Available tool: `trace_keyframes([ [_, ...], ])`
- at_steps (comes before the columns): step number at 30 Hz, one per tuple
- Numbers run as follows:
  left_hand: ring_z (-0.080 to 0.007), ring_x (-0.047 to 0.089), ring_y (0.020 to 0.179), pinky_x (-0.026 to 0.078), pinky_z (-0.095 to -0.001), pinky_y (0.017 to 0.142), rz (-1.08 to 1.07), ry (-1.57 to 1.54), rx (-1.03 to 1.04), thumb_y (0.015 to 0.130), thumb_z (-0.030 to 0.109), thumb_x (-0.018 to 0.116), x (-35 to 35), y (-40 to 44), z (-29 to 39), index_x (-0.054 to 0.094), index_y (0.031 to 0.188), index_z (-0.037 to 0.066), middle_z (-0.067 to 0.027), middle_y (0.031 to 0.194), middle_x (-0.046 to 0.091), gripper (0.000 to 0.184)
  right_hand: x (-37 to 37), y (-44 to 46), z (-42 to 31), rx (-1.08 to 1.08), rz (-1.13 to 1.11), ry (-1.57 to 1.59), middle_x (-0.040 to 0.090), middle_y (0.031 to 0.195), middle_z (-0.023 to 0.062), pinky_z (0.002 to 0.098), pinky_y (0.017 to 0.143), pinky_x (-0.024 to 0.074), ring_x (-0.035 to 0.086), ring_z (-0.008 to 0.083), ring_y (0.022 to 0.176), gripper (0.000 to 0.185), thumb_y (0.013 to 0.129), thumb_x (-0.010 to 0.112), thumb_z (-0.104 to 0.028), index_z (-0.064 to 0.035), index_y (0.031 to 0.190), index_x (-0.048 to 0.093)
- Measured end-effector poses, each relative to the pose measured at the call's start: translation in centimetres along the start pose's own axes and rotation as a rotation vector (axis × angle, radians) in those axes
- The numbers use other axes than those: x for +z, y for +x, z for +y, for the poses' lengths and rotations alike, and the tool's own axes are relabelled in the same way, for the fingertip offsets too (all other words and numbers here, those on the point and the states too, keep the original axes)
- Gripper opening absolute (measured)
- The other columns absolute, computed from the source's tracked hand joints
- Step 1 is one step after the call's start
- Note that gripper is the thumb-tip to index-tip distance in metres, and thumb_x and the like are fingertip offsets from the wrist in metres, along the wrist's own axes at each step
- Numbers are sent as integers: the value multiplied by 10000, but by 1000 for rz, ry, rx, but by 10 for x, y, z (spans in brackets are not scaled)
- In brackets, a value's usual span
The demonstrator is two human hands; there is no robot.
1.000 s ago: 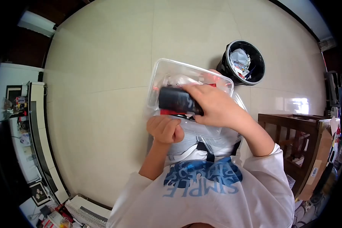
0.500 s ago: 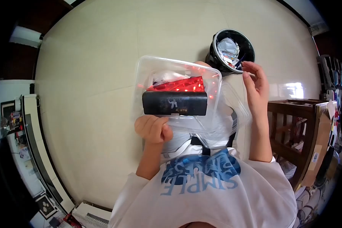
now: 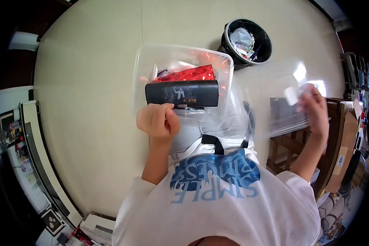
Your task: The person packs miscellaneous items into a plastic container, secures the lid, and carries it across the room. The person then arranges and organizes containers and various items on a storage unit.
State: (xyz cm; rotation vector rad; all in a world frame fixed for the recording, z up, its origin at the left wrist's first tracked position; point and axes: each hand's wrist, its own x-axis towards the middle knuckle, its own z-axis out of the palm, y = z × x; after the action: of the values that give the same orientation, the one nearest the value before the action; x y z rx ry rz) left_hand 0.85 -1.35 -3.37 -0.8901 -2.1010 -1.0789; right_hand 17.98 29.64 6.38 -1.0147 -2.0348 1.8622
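left hand: fingers clenched at rim of clear tub, seven o'clock. black case lies inside, red foil packet at its twelve. right hand, blurred, grasps clear lid at tub's three o'clock.

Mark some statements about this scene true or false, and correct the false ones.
1. The black case lies inside the clear box. True.
2. The right hand holds a clear lid to the right of the box. True.
3. The bin is empty. False: it has waste in it.
4. The left hand is spread flat. False: its fingers are curled.
5. The shiny red packet is outside the box. False: it is inside, beyond the case.
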Motion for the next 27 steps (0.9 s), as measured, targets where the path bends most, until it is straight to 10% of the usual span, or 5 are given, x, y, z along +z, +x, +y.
trace_keyframes([
  [12,-157,453,540,335,-267,496,20,-268,-181,777,90,432,-17,-3,8,490,749,16,-69,619,482,98,72,4,0,-943,477,-260,587,887,153,316,739,442,572,239,844,132,772,526,13,13,904,531],
  [14,-154,459,587,342,-264,521,130,-425,-234,788,106,418,-18,-7,5,480,798,5,-83,655,479,120,96,23,-22,-1354,18,-391,595,876,141,364,768,398,568,250,844,155,684,554,68,-13,814,530],
  [22,-199,401,912,328,-313,780,580,-869,-588,827,259,330,-31,9,-5,360,1067,-9,-146,1057,409,360,145,41,21,-1194,-405,-293,603,862,82,423,903,286,497,263,983,123,572,550,29,-69,642,523],
  [27,-249,375,1120,275,-370,949,-103,-562,-661,835,248,355,-36,-2,-29,331,1184,-48,-148,1204,364,458,141,34,37,-1053,-565,-513,419,1191,157,529,887,279,375,343,1122,90,725,520,-43,-38,815,512],
])
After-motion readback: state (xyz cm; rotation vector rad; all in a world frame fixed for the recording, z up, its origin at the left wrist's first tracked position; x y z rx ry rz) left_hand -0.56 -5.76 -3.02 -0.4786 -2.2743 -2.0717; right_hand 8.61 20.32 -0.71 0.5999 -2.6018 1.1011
